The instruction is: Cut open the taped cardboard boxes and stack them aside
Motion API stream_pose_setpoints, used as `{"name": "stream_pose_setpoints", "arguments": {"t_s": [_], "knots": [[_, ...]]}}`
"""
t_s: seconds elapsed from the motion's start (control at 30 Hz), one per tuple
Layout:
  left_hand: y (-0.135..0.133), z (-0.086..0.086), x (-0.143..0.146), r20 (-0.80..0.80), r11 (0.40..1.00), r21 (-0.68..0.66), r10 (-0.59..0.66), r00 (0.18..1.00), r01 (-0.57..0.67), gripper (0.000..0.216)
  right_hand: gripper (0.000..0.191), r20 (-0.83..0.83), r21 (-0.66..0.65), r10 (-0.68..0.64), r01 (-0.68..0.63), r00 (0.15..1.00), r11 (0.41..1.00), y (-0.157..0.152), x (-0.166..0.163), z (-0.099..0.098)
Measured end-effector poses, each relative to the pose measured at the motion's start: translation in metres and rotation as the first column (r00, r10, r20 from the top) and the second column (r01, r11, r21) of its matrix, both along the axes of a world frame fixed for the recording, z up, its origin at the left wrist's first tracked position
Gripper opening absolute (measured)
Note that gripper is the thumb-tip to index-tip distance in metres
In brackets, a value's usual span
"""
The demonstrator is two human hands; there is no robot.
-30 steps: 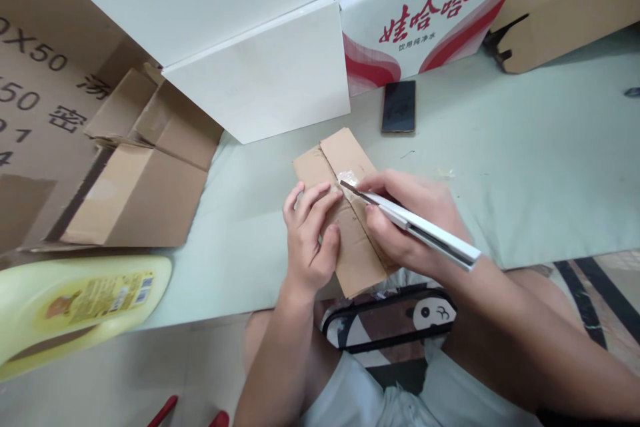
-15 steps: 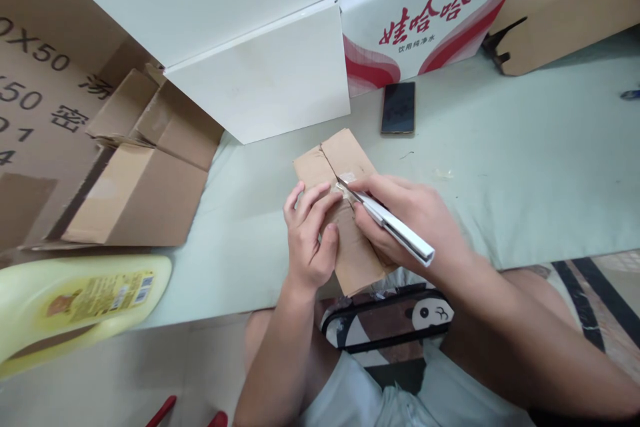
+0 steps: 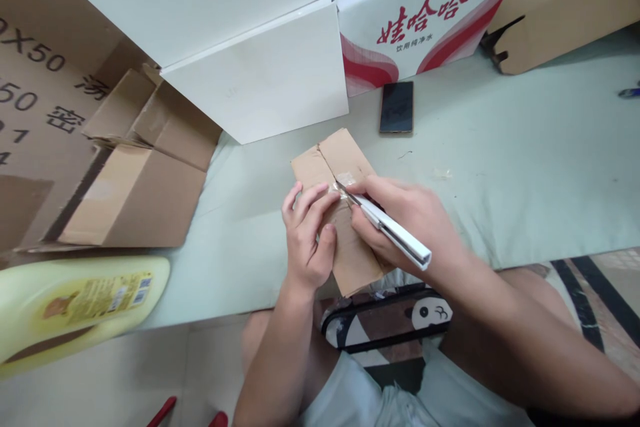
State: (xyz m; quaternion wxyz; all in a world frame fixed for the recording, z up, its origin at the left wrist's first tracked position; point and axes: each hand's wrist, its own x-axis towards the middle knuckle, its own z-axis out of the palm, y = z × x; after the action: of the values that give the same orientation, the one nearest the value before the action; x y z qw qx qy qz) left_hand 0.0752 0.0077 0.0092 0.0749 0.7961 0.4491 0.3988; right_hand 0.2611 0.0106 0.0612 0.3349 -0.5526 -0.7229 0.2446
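1. Firmly planted, the left hand (image 3: 306, 240) lies on the near left part of a small cardboard box (image 3: 345, 150), with the fingers spread flat over its top flap and the thumb tucked alongside.
2. The right hand (image 3: 407, 227), just to the right of the left, is closed around a white utility knife (image 3: 397, 235). The blade tip touches the taped seam of the box between the two hands.
3. The box rests on a pale green surface (image 3: 500, 167), with its near end under both hands and its far end showing beyond the fingertips.
4. Beyond the right hand and well apart from it, a dark phone (image 3: 397, 107) lies flat on the surface.
5. Farther beyond both hands stand stacked white boxes (image 3: 260, 73) and a red-and-white carton (image 3: 425, 20) with red lettering.
6. Well to the left of the left hand sits an open brown carton (image 3: 140, 197). Nearer the person, a yellow bottle (image 3: 75, 300) lies on its side.
7. Just below the hands, a panda-patterned item (image 3: 395, 317) shows at the person's lap.
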Motion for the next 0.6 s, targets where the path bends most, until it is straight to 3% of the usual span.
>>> {"name": "stream_pose_setpoints", "arguments": {"t_s": [0.3,0.6], "knots": [[0.0004,-0.0012,0.0006,0.031,1.0,0.004,-0.017,0.999,0.017,0.038,0.019,-0.151,0.026,0.018,-0.015,0.988,1.0,-0.0018,0.006,-0.0013],[0.0002,-0.0013,0.0001,0.005,1.0,-0.003,-0.002,1.0,0.002,0.042,0.024,-0.032,0.031,-0.009,0.01,0.999,0.999,-0.0012,-0.0006,-0.0021]]}}
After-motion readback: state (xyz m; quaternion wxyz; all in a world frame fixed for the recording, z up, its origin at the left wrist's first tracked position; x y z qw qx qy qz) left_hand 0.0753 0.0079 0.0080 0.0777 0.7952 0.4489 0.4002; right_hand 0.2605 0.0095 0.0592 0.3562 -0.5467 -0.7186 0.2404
